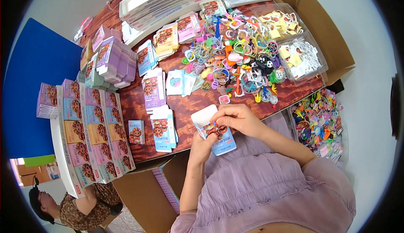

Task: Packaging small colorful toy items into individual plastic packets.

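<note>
A small light-blue carton (225, 146) with a colourful printed front is held over my lap at the table's front edge. Its white flap stands raised at the top. My left hand (201, 147) grips the carton's lower left side, thumb across the front. At the upper right, my right hand (240, 121) pinches the edge by the flap; the fingertips partly hide what lies there. Left of my hands is a stack of flat blue cartons (161, 133), with purple cartons (152, 91) behind it. Small picture cards (175, 81) lie beside the purple ones.
A heap of colourful bands and small trinkets (235, 56) covers the table's right half. Clear trays of paper tags (299, 60) and an open cardboard box (326, 27) flank it. Filled display trays (90, 132) stand left. Another person (80, 205) sits at lower left.
</note>
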Available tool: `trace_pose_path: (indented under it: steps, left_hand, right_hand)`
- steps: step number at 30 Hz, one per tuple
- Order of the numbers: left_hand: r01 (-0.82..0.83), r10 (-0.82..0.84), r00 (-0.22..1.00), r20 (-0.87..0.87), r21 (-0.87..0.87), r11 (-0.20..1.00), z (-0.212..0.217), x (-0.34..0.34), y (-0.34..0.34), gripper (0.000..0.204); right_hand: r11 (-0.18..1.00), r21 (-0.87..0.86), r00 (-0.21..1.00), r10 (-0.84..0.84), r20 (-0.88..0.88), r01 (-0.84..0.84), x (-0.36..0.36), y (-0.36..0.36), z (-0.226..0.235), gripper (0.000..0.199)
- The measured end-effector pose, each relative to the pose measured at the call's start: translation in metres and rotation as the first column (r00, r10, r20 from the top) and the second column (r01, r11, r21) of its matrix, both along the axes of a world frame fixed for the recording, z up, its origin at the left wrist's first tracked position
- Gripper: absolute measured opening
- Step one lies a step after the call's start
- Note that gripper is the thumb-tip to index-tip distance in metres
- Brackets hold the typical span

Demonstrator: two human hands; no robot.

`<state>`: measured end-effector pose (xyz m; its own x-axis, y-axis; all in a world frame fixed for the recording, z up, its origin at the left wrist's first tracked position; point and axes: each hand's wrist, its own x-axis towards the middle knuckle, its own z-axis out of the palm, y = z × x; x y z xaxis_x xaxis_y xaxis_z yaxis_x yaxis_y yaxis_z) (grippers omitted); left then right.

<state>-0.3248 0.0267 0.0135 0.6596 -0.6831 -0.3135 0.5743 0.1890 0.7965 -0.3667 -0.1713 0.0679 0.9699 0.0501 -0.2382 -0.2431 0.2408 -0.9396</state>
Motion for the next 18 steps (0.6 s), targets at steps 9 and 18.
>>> trace_pose_path:
  steps: [9,18]
  left_hand:
    - [-0.413,0.274,0.821,0.500,0.190,0.890,0.049,-0.015,-0.026,0.037]
    - [-0.189,-0.078,0.788,0.611,0.361,0.913,0.041,0.003,-0.008,0.043]
  right_hand:
    - [0.915,-0.142,0.906,-0.334,0.259,0.378,0.001,0.005,-0.007,0.019]
    - [0.905,-0.401,0.941,0.003,0.338,0.141,-0.001,-0.016,-0.012,0.011]
